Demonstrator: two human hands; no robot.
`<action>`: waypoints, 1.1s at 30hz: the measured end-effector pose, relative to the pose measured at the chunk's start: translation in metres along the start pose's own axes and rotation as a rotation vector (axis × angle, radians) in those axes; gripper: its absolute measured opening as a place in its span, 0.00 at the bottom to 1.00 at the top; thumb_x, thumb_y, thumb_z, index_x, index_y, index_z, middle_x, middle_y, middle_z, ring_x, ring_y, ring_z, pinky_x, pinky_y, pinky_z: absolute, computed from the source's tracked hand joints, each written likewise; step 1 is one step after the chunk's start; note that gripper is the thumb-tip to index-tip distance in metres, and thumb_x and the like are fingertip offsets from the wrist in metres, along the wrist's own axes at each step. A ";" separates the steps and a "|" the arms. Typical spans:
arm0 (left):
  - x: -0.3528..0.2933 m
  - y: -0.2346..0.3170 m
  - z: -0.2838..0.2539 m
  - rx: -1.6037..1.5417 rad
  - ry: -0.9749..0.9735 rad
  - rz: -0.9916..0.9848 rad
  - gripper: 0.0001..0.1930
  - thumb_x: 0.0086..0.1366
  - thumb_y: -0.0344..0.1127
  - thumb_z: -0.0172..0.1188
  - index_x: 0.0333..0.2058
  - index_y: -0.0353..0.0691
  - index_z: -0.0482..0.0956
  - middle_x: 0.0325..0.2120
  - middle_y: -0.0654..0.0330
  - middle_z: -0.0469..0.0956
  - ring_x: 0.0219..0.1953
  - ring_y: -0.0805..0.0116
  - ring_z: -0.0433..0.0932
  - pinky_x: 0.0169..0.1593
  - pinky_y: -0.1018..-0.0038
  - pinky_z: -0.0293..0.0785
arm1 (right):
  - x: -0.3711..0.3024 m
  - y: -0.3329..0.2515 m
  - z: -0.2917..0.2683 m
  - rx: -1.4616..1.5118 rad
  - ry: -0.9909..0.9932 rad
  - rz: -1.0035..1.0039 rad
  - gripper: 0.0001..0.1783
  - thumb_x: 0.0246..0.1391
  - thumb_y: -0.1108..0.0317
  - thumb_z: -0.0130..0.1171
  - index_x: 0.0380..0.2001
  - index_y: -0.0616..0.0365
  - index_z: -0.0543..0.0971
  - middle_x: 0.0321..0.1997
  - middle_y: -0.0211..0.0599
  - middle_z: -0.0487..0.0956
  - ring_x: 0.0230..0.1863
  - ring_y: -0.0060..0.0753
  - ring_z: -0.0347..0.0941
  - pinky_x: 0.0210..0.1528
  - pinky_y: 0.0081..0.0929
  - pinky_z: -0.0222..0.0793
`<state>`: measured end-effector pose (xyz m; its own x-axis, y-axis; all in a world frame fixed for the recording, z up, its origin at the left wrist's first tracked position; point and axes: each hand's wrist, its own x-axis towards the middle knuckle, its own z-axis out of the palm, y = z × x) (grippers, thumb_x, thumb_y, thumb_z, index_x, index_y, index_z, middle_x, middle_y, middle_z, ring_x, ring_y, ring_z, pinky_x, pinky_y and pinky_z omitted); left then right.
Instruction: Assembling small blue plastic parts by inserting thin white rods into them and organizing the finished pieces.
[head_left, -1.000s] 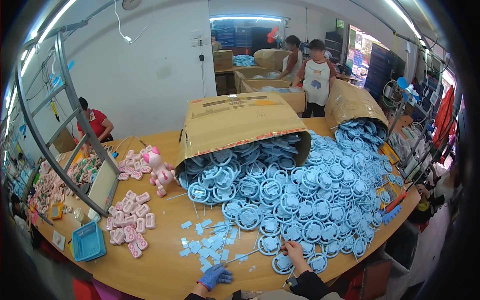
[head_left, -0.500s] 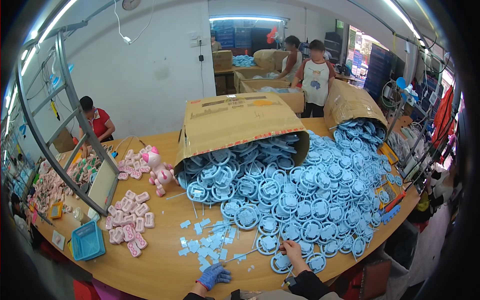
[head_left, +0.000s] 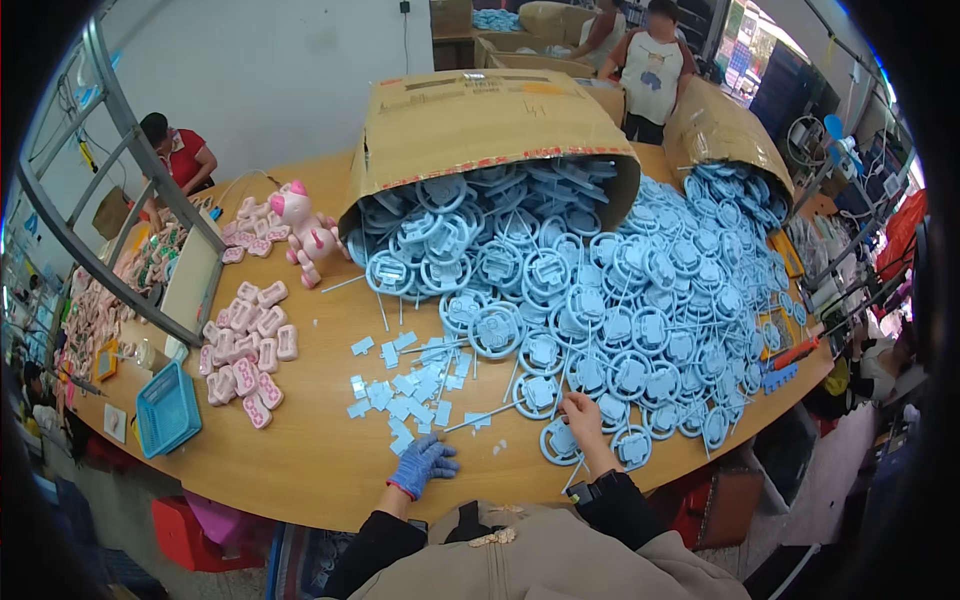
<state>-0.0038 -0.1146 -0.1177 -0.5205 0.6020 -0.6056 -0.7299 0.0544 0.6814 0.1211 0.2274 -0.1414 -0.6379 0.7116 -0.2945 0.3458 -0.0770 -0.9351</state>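
Observation:
My left hand [head_left: 425, 466], in a blue glove, rests low over the front of the table with its fingers stretched to the right and nothing in them. Just beyond it lies a loose pile of small flat light-blue plastic pieces [head_left: 405, 405]. My bare right hand [head_left: 583, 422] has its fingers bent at the upper rim of a light-blue plastic wheel on a thin stick [head_left: 561, 441]. The fingertips are partly hidden, but they seem closed on that rim. Many similar wheels [head_left: 630, 375] are heaped beyond and to the right of this hand.
A large cardboard box [head_left: 490, 115] lies tipped, spilling wheels; another box [head_left: 725, 135] does so at right. Pink pieces [head_left: 245, 350], a pink toy animal [head_left: 305, 235] and a blue basket [head_left: 168, 410] are on the left. A metal frame [head_left: 125, 150] and a red-handled tool [head_left: 795, 353] flank the table.
The view has tilted down, so the table sits higher in the picture and more of my sleeves and lap shows. Both hands stay at nearly the same places on the table.

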 end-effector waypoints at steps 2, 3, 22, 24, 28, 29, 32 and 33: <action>-0.001 0.001 0.000 -0.021 0.023 0.003 0.24 0.66 0.35 0.52 0.59 0.37 0.59 0.39 0.48 0.75 0.32 0.53 0.81 0.36 0.64 0.82 | -0.009 -0.006 0.004 -0.054 -0.010 -0.018 0.14 0.54 0.64 0.59 0.40 0.62 0.79 0.30 0.34 0.81 0.27 0.23 0.75 0.31 0.22 0.71; 0.000 0.001 0.000 -0.013 0.014 -0.005 0.24 0.66 0.35 0.52 0.59 0.37 0.59 0.39 0.48 0.75 0.32 0.53 0.81 0.36 0.64 0.82 | -0.012 -0.008 0.005 -0.051 0.003 -0.013 0.14 0.54 0.64 0.59 0.40 0.62 0.79 0.30 0.34 0.81 0.27 0.23 0.75 0.31 0.22 0.71; -0.006 0.006 0.009 0.079 0.025 -0.084 0.26 0.66 0.36 0.53 0.60 0.36 0.59 0.37 0.51 0.76 0.31 0.61 0.81 0.36 0.69 0.81 | -0.047 -0.067 0.042 -0.323 -0.526 -0.121 0.20 0.53 0.63 0.60 0.46 0.63 0.76 0.38 0.40 0.81 0.38 0.31 0.78 0.40 0.26 0.72; -0.013 0.020 0.017 0.498 0.021 -0.061 0.24 0.66 0.40 0.55 0.58 0.38 0.66 0.34 0.56 0.77 0.29 0.70 0.78 0.36 0.74 0.78 | -0.039 -0.091 0.065 -0.578 -0.581 -0.218 0.18 0.52 0.65 0.60 0.45 0.63 0.77 0.39 0.42 0.80 0.41 0.38 0.77 0.45 0.31 0.72; -0.012 0.047 0.016 0.879 0.174 0.215 0.19 0.64 0.40 0.56 0.52 0.39 0.73 0.34 0.53 0.78 0.31 0.64 0.79 0.38 0.69 0.77 | -0.014 -0.118 0.106 -0.786 -0.499 -0.602 0.18 0.50 0.63 0.59 0.43 0.58 0.77 0.43 0.46 0.77 0.48 0.47 0.72 0.50 0.38 0.68; -0.004 0.054 0.007 0.891 0.245 0.362 0.19 0.63 0.39 0.57 0.51 0.40 0.75 0.36 0.52 0.78 0.33 0.61 0.79 0.40 0.69 0.76 | -0.004 -0.121 0.121 -0.779 -0.469 -0.722 0.16 0.49 0.64 0.59 0.42 0.58 0.77 0.44 0.45 0.76 0.49 0.48 0.70 0.51 0.39 0.67; 0.027 0.074 -0.026 0.983 0.405 0.680 0.17 0.60 0.37 0.60 0.48 0.40 0.77 0.40 0.52 0.78 0.38 0.61 0.79 0.42 0.72 0.74 | 0.020 -0.110 0.163 -0.764 -0.468 -0.887 0.14 0.48 0.66 0.58 0.39 0.60 0.76 0.43 0.45 0.75 0.50 0.50 0.69 0.52 0.40 0.66; 0.038 0.083 -0.039 1.060 0.512 0.853 0.17 0.59 0.35 0.61 0.47 0.39 0.77 0.41 0.53 0.78 0.41 0.64 0.78 0.42 0.76 0.73 | 0.029 -0.107 0.178 -0.751 -0.511 -0.939 0.14 0.47 0.67 0.58 0.37 0.62 0.76 0.42 0.46 0.75 0.49 0.51 0.69 0.51 0.41 0.66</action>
<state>-0.1013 -0.1182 -0.0999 -0.8836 0.4196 0.2076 0.4216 0.5205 0.7425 -0.0572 0.1323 -0.0846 -0.9746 -0.0763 0.2104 -0.1801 0.8256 -0.5348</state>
